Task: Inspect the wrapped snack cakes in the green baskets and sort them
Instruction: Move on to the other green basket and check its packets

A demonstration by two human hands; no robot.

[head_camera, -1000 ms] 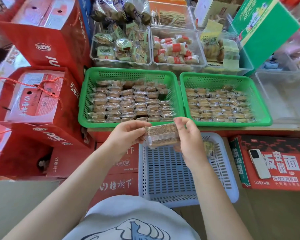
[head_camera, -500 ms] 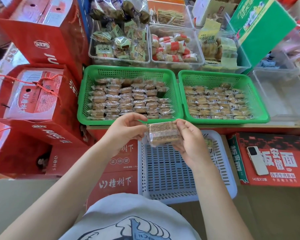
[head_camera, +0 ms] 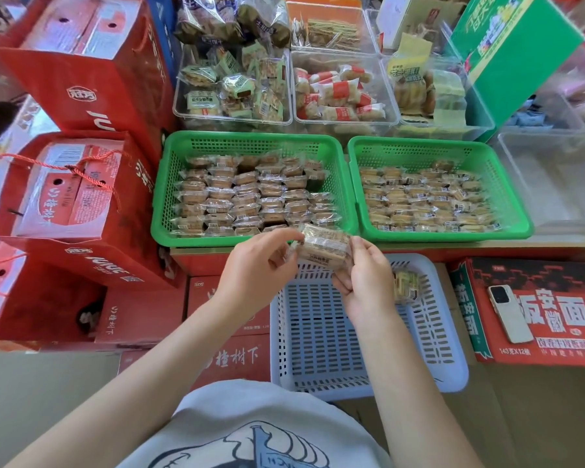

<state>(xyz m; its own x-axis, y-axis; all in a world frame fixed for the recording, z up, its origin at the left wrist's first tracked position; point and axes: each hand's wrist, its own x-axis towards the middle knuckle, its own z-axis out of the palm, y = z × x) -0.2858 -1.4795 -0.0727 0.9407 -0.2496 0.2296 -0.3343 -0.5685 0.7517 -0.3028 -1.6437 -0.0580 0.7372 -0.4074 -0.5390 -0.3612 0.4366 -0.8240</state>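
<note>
A clear-wrapped snack cake [head_camera: 323,245] is held between both hands, just in front of the left green basket [head_camera: 164,184]. My left hand [head_camera: 255,268] pinches its left end. My right hand [head_camera: 363,276] grips its right end and underside. The left green basket holds several rows of wrapped cakes [head_camera: 250,194]. The right green basket [head_camera: 517,184] holds several paler wrapped cakes [head_camera: 426,201]. Below my hands sits a white slotted basket [head_camera: 321,336] with one wrapped cake [head_camera: 406,286] lying in it beside my right hand.
Red gift boxes [head_camera: 71,197] stack up at the left. Clear bins of other snacks [head_camera: 233,86] stand behind the green baskets, with a green carton [head_camera: 517,52] at the back right. A phone [head_camera: 508,313] lies on a red carton [head_camera: 537,312] at the right.
The cake has been turned and tilted between my hands, and has risen slightly toward the left green basket's front rim. Both hands kept hold of it.
</note>
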